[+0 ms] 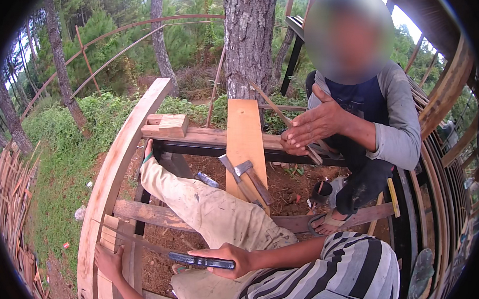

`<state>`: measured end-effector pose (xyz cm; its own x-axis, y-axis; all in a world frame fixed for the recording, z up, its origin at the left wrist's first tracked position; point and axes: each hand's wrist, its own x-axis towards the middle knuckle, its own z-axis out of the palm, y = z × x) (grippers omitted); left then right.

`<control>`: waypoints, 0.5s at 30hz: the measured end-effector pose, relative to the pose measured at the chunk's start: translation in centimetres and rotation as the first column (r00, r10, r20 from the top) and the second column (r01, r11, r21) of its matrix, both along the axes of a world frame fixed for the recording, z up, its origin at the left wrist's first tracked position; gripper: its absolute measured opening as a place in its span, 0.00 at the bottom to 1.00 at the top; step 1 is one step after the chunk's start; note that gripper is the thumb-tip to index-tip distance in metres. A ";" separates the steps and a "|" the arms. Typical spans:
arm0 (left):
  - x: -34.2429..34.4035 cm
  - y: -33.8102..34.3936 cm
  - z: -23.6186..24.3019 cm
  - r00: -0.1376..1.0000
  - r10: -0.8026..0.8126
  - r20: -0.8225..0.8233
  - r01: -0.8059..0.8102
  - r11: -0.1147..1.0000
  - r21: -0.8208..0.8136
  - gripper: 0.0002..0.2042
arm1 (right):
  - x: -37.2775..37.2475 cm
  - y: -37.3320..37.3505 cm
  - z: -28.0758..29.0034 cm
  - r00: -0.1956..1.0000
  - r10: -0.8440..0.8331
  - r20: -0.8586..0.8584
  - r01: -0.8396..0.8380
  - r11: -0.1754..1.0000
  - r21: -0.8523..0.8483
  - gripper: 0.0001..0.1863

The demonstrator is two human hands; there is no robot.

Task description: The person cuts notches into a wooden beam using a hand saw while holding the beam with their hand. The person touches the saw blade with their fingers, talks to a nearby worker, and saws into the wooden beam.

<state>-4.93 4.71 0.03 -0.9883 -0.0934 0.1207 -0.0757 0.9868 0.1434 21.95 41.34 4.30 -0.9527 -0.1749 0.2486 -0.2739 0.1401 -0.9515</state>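
Note:
My right hand (228, 260) is wrapped round the black handle (201, 260) of a handsaw. Its thin blade (142, 241) runs leftward across a light wooden block (113, 235) at the lower left. My left hand (109, 262) grips the side of that block, just below the blade, with its fingertips partly hidden. A long, thick pale beam (112, 182) lies beside the block, to the left. My outstretched leg (210, 207), in light trousers, rests across the frame with its foot against the beam.
An orange-brown plank (244, 128) carries a hatchet (254, 181) and a second metal-headed tool (235, 173). A notched wood block (166, 126) sits by the beam's far end. At right a person (355, 112) squats, hands round a thin wooden strip (269, 103). A dark cup (321, 191) stands near their foot.

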 end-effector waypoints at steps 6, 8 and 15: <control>-0.2 -0.4 -0.5 1.000 -0.001 -0.015 0.001 1.000 0.007 0.49 | -0.1 -0.2 -0.2 1.000 -0.019 -0.018 0.019 1.000 -0.007 0.42; -0.2 -0.5 -0.6 1.000 0.001 -0.025 0.000 1.000 0.004 0.49 | -0.1 -0.3 -0.4 0.999 -0.031 -0.028 0.031 1.000 -0.005 0.42; -0.1 -0.1 -0.1 1.000 0.007 -0.002 -0.007 1.000 -0.004 0.49 | 0.0 -0.2 -0.4 0.999 -0.026 0.018 0.026 1.000 0.007 0.42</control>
